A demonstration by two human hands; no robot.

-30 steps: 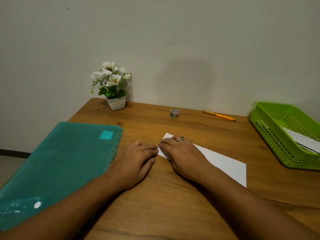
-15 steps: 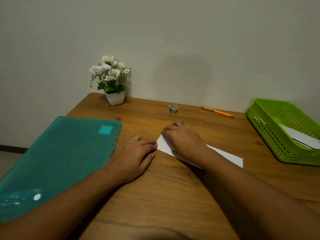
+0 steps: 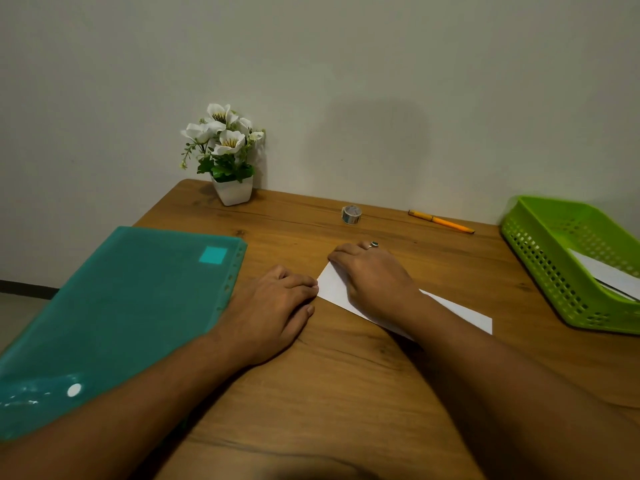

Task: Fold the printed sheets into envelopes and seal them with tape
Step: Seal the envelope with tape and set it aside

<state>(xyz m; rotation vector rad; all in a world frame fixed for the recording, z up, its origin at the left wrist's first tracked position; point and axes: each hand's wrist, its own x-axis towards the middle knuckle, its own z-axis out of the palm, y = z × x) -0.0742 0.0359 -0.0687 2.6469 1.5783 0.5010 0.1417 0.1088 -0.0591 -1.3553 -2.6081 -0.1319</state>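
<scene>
White sheet (image 3: 334, 285) lies on the desk (image 3: 346, 375) under the right hand (image 3: 375, 278), which presses it flat. The left hand (image 3: 273, 306) lies flat too, fingertips apparently touching its corner. Uneven pressure could skew the crease.

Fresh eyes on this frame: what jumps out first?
Centre frame, the right hand presses flat on a white sheet, with the left hand fingertips at its left corner. A big teal folder fills the left side, and a bright green basket holding paper sits at the right edge. A small tape roll and an orange pen lie at the back.
</scene>
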